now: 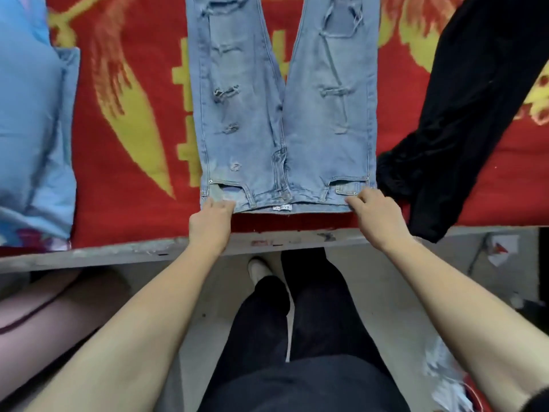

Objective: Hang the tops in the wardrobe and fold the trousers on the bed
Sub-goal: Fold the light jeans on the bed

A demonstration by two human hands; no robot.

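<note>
The ripped jeans (282, 114) lie flat on the bed (133, 173), with the waistband close to its near edge. An uneven pull at the start of the fold could skew the legs or drag the waist over that edge, and the black garment (463, 129) just beside the right corner could get caught up in it. Both arms reach forward, the left hand (211, 224) pinching the waistband's left corner and the right hand (375, 215) pinching its right corner, knuckles up.
</note>
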